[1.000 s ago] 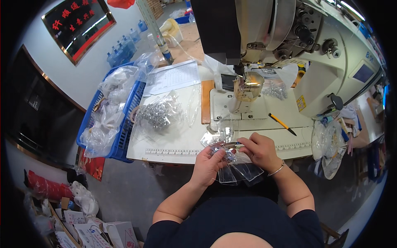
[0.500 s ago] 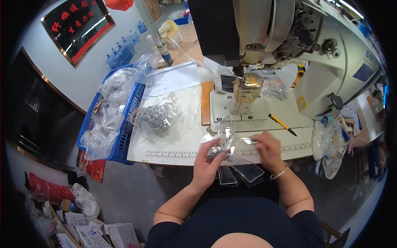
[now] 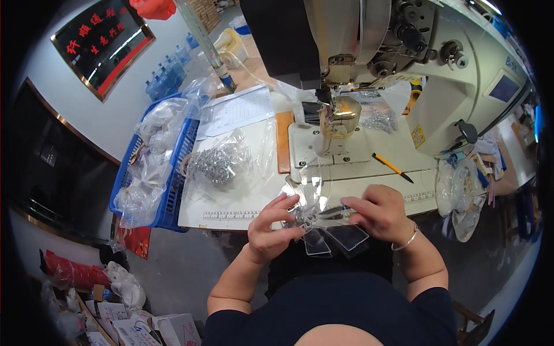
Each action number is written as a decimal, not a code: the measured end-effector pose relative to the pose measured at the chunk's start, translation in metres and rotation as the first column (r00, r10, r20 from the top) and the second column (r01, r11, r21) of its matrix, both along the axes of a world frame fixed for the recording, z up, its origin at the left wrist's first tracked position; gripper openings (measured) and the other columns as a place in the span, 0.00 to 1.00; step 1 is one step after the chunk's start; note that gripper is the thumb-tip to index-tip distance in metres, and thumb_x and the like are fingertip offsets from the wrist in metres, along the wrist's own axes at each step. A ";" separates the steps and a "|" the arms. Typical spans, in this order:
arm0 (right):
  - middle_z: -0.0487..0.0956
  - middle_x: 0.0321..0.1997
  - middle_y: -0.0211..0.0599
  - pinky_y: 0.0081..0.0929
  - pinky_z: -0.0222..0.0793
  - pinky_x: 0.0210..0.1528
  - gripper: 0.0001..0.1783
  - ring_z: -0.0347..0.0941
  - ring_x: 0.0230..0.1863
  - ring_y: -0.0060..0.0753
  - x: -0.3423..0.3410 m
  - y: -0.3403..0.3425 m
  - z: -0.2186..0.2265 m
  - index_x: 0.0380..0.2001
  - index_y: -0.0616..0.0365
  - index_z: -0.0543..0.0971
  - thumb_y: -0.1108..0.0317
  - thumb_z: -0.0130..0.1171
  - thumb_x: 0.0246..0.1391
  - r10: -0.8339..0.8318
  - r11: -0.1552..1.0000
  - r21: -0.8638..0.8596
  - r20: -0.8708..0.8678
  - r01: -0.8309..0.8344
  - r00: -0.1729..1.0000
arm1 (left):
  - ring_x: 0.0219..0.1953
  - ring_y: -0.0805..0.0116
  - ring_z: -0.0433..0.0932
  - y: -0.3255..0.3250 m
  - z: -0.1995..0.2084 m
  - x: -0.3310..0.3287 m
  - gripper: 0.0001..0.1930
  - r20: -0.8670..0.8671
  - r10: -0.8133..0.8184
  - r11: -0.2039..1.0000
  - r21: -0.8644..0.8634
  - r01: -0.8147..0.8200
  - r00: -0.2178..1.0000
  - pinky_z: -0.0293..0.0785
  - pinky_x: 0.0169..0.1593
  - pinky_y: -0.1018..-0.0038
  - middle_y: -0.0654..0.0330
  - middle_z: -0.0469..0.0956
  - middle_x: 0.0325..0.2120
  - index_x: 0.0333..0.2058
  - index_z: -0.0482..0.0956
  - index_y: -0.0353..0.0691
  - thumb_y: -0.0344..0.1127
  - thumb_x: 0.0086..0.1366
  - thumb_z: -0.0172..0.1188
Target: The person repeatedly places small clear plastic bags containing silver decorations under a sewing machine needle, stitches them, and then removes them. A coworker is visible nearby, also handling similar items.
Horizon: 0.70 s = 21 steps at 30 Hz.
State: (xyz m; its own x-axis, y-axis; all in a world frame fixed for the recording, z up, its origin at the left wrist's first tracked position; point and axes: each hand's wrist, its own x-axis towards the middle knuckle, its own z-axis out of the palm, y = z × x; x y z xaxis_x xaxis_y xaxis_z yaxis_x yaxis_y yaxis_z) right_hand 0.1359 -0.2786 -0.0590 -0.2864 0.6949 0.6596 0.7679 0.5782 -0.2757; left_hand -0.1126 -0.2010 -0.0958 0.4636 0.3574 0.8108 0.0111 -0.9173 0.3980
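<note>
Clear plastic straps (image 3: 346, 239) with small silvery metal pieces fan out at the table's front edge. My left hand (image 3: 271, 229) is closed on their bunched middle, thumb and fingertips on its left side. From the right, my right hand (image 3: 384, 214) grips a small dark metal tool, which looks like thread snips (image 3: 333, 213); its tip points left into the bunch. The fingers cover most of its handle. Just beyond the hands stands the sewing machine (image 3: 340, 124), its bed plate behind the upper strap ends.
A bag of silvery metal pieces (image 3: 216, 164) lies left of the machine, beside a blue basket (image 3: 173, 199) of plastic bags. A yellow pen (image 3: 392, 168) lies to the right. A ruler strip (image 3: 231, 215) runs along the front edge. Paper sheets (image 3: 236, 112) lie behind.
My right hand has moved down and inward, bringing the dark tool to the bunch of straps. My left hand has shifted slightly left and its fingers have loosened a little. The view has shifted slightly.
</note>
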 end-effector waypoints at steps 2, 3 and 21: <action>0.64 0.18 0.30 0.28 0.59 0.20 0.15 0.64 0.19 0.32 0.001 0.011 -0.010 0.36 0.50 0.80 0.55 0.61 0.46 0.042 0.994 -0.104 -0.033 -0.045 0.999 | 0.47 0.49 0.75 0.003 0.000 -0.001 0.11 0.020 -0.043 0.995 -0.091 0.045 0.999 0.70 0.54 0.56 0.59 0.70 0.32 0.23 0.81 0.44 0.21 0.39 0.67; 0.65 0.19 0.31 0.29 0.60 0.21 0.14 0.65 0.20 0.34 0.000 0.014 -0.012 0.37 0.49 0.80 0.57 0.61 0.47 0.055 0.986 -0.154 -0.070 -0.065 0.996 | 0.48 0.50 0.75 0.005 0.000 -0.001 0.11 0.035 -0.062 0.989 -0.134 0.066 0.997 0.69 0.54 0.56 0.60 0.69 0.32 0.22 0.81 0.44 0.20 0.39 0.67; 0.69 0.21 0.35 0.24 0.62 0.26 0.10 0.67 0.22 0.32 -0.010 0.033 -0.033 0.37 0.54 0.79 0.65 0.56 0.51 0.042 0.956 -0.258 -0.349 -0.139 0.936 | 0.46 0.50 0.76 0.010 -0.010 0.000 0.13 0.206 -0.087 0.876 -0.450 0.173 0.975 0.72 0.52 0.62 0.61 0.67 0.31 0.27 0.76 0.42 0.17 0.45 0.66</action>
